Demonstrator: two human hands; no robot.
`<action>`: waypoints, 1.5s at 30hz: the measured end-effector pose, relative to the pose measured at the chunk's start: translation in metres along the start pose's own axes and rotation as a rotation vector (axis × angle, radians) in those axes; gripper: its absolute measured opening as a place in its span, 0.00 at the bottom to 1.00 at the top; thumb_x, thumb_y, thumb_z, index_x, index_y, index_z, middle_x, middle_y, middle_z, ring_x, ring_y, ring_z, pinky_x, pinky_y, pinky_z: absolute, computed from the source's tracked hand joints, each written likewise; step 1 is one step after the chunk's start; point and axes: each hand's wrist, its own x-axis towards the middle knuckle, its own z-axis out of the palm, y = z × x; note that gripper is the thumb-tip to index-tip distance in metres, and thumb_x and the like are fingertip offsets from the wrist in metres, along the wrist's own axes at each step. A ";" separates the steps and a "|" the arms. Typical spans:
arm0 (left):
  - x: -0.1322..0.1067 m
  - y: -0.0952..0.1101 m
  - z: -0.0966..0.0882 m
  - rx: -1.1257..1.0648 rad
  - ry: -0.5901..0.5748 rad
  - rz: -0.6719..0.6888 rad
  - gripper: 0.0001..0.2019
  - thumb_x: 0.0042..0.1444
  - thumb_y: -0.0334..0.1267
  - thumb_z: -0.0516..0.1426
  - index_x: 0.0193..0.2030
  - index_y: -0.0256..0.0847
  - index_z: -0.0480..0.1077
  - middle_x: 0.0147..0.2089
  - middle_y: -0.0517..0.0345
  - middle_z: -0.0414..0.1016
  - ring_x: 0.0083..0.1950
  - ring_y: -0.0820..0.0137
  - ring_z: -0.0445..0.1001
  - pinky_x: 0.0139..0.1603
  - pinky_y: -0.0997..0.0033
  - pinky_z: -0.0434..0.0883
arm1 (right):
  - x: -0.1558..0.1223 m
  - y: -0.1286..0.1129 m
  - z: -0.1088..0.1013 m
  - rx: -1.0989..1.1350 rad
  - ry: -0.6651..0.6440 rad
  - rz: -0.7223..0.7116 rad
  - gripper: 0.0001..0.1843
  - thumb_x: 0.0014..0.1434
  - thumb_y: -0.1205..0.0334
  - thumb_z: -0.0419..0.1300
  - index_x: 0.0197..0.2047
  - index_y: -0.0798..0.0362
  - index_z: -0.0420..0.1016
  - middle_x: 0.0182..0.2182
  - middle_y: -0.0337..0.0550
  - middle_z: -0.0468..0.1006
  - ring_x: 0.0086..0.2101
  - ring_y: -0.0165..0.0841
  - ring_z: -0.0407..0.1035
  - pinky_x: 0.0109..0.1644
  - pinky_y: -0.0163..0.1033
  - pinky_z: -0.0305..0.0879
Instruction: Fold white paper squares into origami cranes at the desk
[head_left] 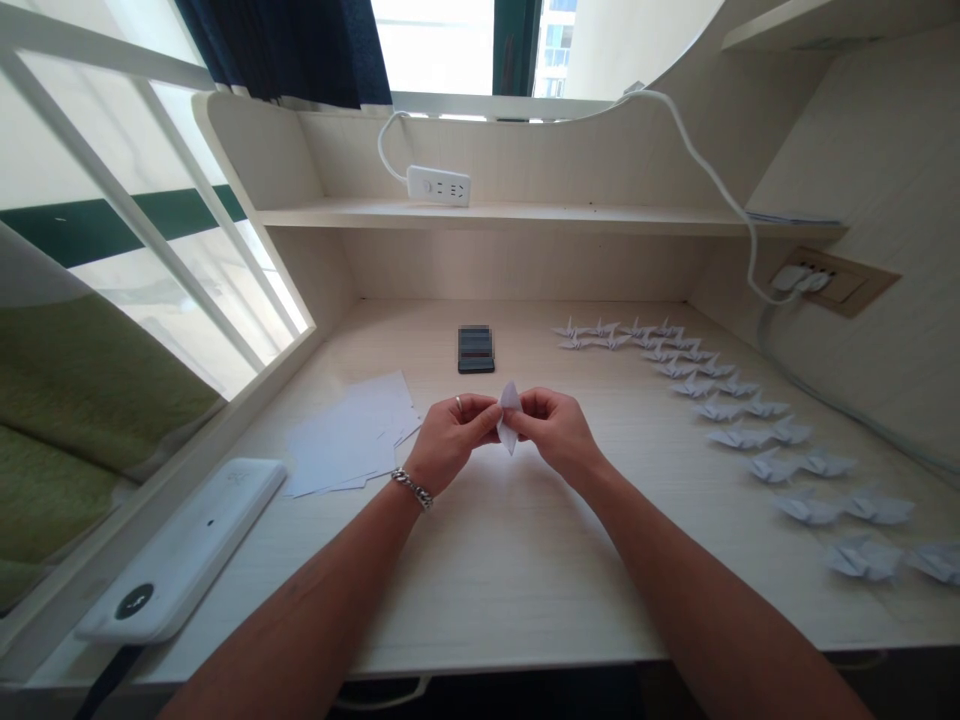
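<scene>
A small piece of folded white paper (511, 395) is held upright over the middle of the desk, pinched from both sides. My left hand (454, 430), with a ring and a chain bracelet, grips its left side between thumb and fingers. From the right, my right hand (559, 425) pinches the same paper with thumb and forefinger. Left of my hands lies a loose stack of white paper sheets (341, 445). Two rows of folded paper cranes (716, 408) run along the right side of the desk. The fingertips hide part of the folded paper.
A dark phone stand (476, 350) sits behind my hands. At the left edge lies a long white device (187, 550) with a dark strap. A white power strip (439, 186) rests on the shelf (525, 214). A cable runs to the wall socket (840, 282) on the right.
</scene>
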 end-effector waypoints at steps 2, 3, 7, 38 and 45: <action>0.001 0.000 -0.001 0.020 0.032 0.004 0.16 0.45 0.43 0.67 0.34 0.31 0.74 0.28 0.55 0.78 0.30 0.71 0.76 0.37 0.68 0.75 | 0.000 -0.002 0.000 0.035 -0.016 0.037 0.16 0.42 0.53 0.71 0.29 0.57 0.77 0.23 0.40 0.76 0.25 0.31 0.69 0.30 0.38 0.67; 0.001 0.000 -0.001 0.027 0.047 0.004 0.16 0.45 0.43 0.67 0.34 0.31 0.74 0.29 0.54 0.78 0.30 0.71 0.76 0.37 0.68 0.75 | 0.000 -0.003 0.001 0.062 -0.028 0.064 0.17 0.42 0.53 0.70 0.30 0.57 0.78 0.24 0.42 0.77 0.26 0.32 0.70 0.32 0.39 0.69; 0.002 -0.001 -0.003 0.067 0.084 -0.007 0.18 0.44 0.45 0.67 0.34 0.31 0.74 0.28 0.53 0.78 0.30 0.71 0.75 0.36 0.68 0.75 | -0.001 -0.007 0.001 0.131 -0.035 0.129 0.17 0.43 0.52 0.69 0.32 0.57 0.80 0.25 0.43 0.78 0.27 0.32 0.71 0.35 0.41 0.71; 0.000 0.004 -0.001 0.191 0.107 -0.057 0.12 0.41 0.40 0.67 0.26 0.33 0.75 0.22 0.59 0.71 0.23 0.78 0.65 0.26 0.76 0.63 | 0.000 -0.003 -0.001 -0.051 -0.036 0.090 0.16 0.47 0.52 0.67 0.35 0.55 0.82 0.27 0.44 0.79 0.28 0.31 0.69 0.31 0.36 0.67; -0.002 0.007 0.000 0.278 0.053 -0.068 0.09 0.43 0.38 0.66 0.26 0.34 0.75 0.21 0.59 0.71 0.23 0.77 0.66 0.26 0.76 0.64 | 0.001 -0.005 -0.003 -0.079 -0.013 0.034 0.13 0.46 0.55 0.66 0.32 0.55 0.82 0.25 0.42 0.79 0.25 0.30 0.67 0.28 0.36 0.62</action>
